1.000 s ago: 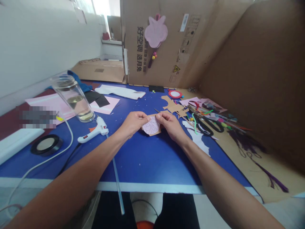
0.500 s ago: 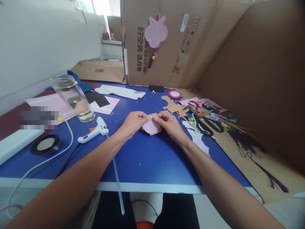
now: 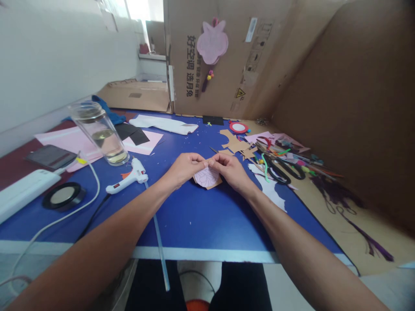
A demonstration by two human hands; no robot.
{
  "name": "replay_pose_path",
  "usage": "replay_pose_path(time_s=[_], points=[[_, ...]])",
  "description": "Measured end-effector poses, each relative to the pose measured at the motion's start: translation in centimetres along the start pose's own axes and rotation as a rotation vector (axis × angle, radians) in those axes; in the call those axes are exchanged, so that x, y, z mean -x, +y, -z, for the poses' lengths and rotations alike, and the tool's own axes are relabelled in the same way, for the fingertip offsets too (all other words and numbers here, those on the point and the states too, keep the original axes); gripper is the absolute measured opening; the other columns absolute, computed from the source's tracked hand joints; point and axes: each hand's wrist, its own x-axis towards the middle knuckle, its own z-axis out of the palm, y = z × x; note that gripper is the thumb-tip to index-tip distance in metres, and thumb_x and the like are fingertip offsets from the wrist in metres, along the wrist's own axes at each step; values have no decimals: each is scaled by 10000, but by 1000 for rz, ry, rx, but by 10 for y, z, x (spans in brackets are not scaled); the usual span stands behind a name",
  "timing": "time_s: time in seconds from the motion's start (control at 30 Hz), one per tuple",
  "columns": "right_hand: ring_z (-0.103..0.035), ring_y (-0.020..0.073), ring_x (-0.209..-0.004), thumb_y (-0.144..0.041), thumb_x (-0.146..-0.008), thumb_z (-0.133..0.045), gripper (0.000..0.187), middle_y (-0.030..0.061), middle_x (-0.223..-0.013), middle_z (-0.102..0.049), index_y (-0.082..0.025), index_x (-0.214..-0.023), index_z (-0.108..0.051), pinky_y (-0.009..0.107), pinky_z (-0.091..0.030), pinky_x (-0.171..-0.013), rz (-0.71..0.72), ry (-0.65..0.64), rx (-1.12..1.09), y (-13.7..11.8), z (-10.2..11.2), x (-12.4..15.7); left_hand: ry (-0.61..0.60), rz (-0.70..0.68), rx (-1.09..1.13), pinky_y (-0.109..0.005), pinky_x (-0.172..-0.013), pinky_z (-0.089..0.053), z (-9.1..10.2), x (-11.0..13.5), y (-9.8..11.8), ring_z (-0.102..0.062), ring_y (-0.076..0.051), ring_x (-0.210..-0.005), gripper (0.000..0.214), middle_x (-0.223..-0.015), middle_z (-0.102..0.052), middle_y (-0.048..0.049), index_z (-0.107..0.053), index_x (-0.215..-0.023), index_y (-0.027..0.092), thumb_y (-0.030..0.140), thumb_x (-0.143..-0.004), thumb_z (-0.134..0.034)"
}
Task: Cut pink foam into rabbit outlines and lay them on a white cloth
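A pale round paper cutout (image 3: 206, 175) with purple line drawing lies over a piece of brown cardboard (image 3: 216, 183), held above the blue table. My left hand (image 3: 188, 167) pinches the top left edge between thumb and fingers. At the top right edge my right hand (image 3: 228, 168) pinches the same pieces, its thumb tip close to the left one. The fingers behind the cardboard are hidden. Left of my hands rests a white hot glue gun (image 3: 131, 177) with a long clear glue stick (image 3: 158, 242) reaching past the table edge.
A glass jar (image 3: 105, 138) holding liquid, a roll of black tape (image 3: 64, 195) and a white power strip (image 3: 27, 192) occupy the left. Scissors (image 3: 282, 170), cardboard scraps (image 3: 233, 142) and purple tassels (image 3: 366, 235) lie right. A cardboard wall (image 3: 253, 56) stands behind.
The paper and cardboard have tilted and dropped slightly toward me. My thumbs have come closer together at the top edge.
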Motion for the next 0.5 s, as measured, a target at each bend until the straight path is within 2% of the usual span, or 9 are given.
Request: replay_pose_path(time_s=[0.17,0.5], points=[[-508,152,-681,-638,-792,-830,457,-3,-748,-622,-210,-824,-672,292,-415,-641,-14,-7,-18,-2,-2,1,17,-1,-3,-247,-573,-452,0,0,0,-601,-135,-597,239,-673,-690,-26,-744,-767,154,372,-743,-837],[-506,157,-673,-524,-813,-798,332,-11,-741,-603,-227,-822,-650,298,-416,-641,-4,-7,1,1,-3,0,60,-17,-46,-246,-546,-434,-1,-2,-2,-593,-137,-575,190,-659,-686,-21,-739,-746,165,340,-732,-813]])
